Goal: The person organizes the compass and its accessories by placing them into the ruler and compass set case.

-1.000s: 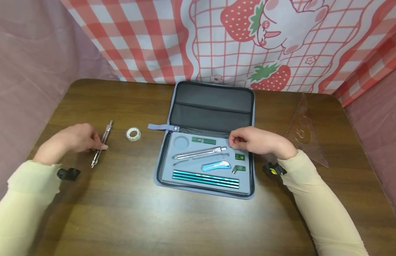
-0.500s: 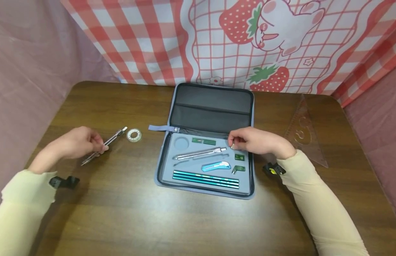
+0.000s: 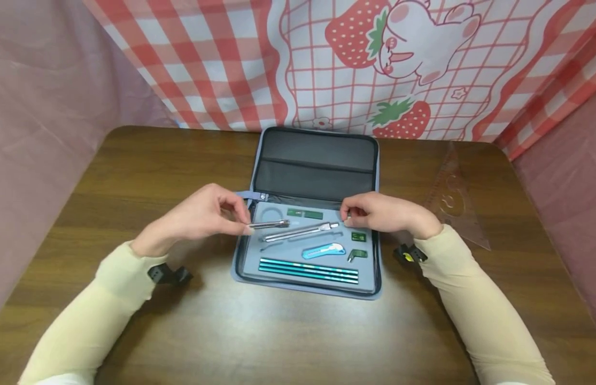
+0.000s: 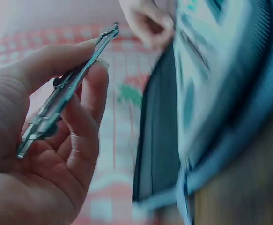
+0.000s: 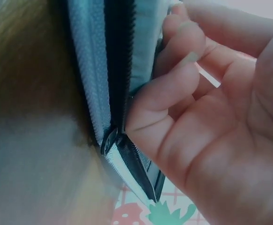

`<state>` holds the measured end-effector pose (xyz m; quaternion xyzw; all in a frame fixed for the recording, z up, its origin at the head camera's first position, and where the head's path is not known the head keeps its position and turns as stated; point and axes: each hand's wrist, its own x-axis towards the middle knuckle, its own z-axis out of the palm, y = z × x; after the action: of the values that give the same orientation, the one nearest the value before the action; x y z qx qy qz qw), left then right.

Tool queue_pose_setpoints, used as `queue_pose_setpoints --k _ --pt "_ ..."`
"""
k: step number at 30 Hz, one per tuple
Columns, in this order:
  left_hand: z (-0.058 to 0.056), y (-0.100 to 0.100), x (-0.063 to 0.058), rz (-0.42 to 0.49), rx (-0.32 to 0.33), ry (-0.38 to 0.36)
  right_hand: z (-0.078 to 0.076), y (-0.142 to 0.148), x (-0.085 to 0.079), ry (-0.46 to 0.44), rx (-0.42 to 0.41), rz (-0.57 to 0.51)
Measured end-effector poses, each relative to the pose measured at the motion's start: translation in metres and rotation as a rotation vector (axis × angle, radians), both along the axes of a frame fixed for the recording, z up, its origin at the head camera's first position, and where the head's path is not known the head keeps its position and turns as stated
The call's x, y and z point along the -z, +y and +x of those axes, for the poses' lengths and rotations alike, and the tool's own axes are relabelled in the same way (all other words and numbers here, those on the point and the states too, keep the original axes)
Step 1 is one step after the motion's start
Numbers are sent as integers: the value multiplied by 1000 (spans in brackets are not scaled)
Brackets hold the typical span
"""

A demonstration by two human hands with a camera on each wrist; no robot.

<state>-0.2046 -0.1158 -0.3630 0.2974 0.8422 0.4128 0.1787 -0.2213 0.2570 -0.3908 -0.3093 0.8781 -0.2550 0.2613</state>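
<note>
My left hand (image 3: 201, 214) pinches a silver drawing compass (image 3: 270, 224) between thumb and fingers, over the left side of the case's grey tray (image 3: 283, 250). In the left wrist view, the compass (image 4: 63, 91) lies slantwise across the fingers. Just in front of it, a second silver compass (image 3: 302, 231) sits in the tray. My right hand (image 3: 379, 213) has its fingers curled at the tray's upper right corner. In the right wrist view, that hand (image 5: 197, 103) reaches over the zipped edge; I cannot tell whether its fingertips hold something small.
The tray also bears a green slim box (image 3: 304, 214), a blue utility knife (image 3: 323, 250), a green sharpener (image 3: 358, 236), a green metal-tipped piece (image 3: 358, 254) and teal pencils (image 3: 308, 270). The case's dark lid (image 3: 319, 163) stands open behind. A clear set square (image 3: 454, 206) lies right.
My left hand has picked the compass up from the table and carried it right, over the tray. The clear ring beside it is now hidden behind that hand. My right hand has stayed almost still.
</note>
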Motion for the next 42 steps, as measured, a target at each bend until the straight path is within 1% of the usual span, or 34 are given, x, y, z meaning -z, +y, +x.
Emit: queue_pose_setpoints --k 3,5,6,8,11,12,15,18,20,24,28,30,32,35,39,42 --pt "-4 28 1 62 48 89 1 -2 -1 40 4 1" --pt "-5 43 4 84 69 149 3 -3 -4 43 -3 -42" --pt "-6 49 5 97 78 169 5 -4 -6 21 -4 -87" --pt "-8 60 8 115 80 195 9 -6 -12 -50 -4 -188" --pt "-11 70 11 137 67 208 13 -7 -21 -174 11 -320" --pt "-12 72 12 146 61 205 14 -8 -23 -198 31 -352" --pt "-13 77 15 152 55 171 15 -10 -26 -176 101 -401" --pt "-13 81 20 136 81 111 15 -12 -26 -152 174 -448" --pt "-13 83 23 115 108 80 15 -12 -26 -157 209 -464" --pt "-15 86 29 73 142 -2 15 -12 -24 -186 240 -464" --pt "-17 89 34 43 153 -110 13 -14 -19 -168 256 -432" --pt "-16 90 37 32 145 -138 13 -14 -16 -150 255 -409" --pt "-15 92 41 25 134 -148 13 -15 -14 -146 251 -392" --pt "-13 94 45 15 124 -134 12 -17 -12 -147 228 -365" --pt "-11 96 49 5 110 -103 11 -20 -10 -188 203 -353" --pt "-11 96 51 4 97 -98 9 -21 -7 -232 188 -349"
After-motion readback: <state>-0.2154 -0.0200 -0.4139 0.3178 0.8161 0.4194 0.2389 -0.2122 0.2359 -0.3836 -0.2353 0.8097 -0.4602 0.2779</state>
